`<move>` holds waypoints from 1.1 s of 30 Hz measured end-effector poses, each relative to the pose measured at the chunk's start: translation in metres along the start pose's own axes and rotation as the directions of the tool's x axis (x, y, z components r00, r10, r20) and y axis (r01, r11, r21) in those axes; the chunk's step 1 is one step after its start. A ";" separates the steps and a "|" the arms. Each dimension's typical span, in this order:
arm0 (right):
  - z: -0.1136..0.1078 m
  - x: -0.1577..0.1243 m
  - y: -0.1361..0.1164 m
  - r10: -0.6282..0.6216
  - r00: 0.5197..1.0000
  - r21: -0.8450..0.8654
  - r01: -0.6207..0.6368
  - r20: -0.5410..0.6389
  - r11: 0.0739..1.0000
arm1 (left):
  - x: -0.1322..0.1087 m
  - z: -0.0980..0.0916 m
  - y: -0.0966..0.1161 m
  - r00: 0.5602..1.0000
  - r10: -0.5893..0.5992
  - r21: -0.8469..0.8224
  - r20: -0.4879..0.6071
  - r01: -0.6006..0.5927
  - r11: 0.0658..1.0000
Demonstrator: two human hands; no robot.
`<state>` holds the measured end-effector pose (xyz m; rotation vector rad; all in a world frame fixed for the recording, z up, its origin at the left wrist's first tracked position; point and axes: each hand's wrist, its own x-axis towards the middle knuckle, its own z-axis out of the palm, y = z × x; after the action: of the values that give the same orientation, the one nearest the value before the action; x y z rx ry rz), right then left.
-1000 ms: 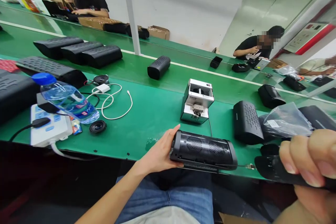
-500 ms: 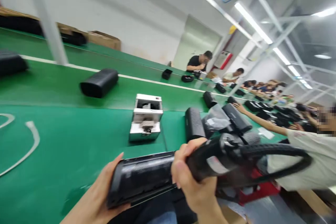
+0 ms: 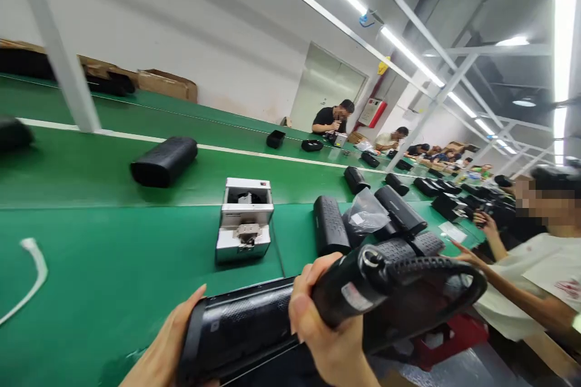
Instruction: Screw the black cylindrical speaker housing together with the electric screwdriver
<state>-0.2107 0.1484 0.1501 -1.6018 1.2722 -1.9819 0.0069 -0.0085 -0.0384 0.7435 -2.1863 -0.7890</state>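
Firmly, left hand [image 3: 166, 347], right hand [image 3: 324, 329] gripping black cylindrical speaker [image 3: 240, 323].

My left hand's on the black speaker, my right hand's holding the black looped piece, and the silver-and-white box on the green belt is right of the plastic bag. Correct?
No: the head view shows the silver-and-white box left of the plastic bag, not right. Your left hand on the black speaker and right hand holding the black looped piece stand as stated.

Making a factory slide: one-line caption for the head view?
Left hand holds a black cylindrical speaker while the right hand grips a black looped part above a green assembly line.
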 end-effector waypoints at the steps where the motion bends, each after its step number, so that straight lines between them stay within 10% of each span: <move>1: -0.002 0.003 -0.007 0.022 0.999 -0.006 -0.022 0.025 1.000 | 0.000 -0.004 0.007 1.000 -0.010 -0.024 0.028 0.011 1.000; 5: -0.012 0.030 -0.046 -0.090 0.990 0.048 0.085 0.109 0.995 | 0.002 -0.018 0.028 0.989 -0.001 -0.130 0.145 0.021 0.991; 9: -0.005 0.089 -0.064 -0.139 0.975 0.079 0.154 -0.172 0.985 | 0.008 -0.020 0.031 0.988 -0.014 -0.193 0.157 0.044 0.980; 12: 0.025 0.134 -0.044 -0.335 0.896 0.010 0.353 -0.291 0.936 | 0.008 -0.018 0.032 0.987 -0.024 -0.206 0.160 0.057 0.977; 17: 0.065 0.178 0.015 -0.316 0.920 -0.035 0.316 -0.231 0.948 | 0.008 -0.017 0.032 0.986 -0.015 -0.193 0.164 0.047 0.980; 27: 0.069 0.183 0.036 -0.145 0.962 -0.050 0.137 -0.232 0.989 | 0.009 -0.017 0.032 0.987 -0.009 -0.204 0.161 0.042 0.978; 33: 0.042 0.156 -0.020 -0.178 0.941 0.013 0.190 -0.288 0.982 | 0.008 -0.020 0.034 0.990 0.010 -0.198 0.144 0.019 0.980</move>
<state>-0.2200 0.0330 0.2640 -1.5043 1.2058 -2.4112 0.0072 0.0017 0.0006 0.6072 -2.1915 -1.0760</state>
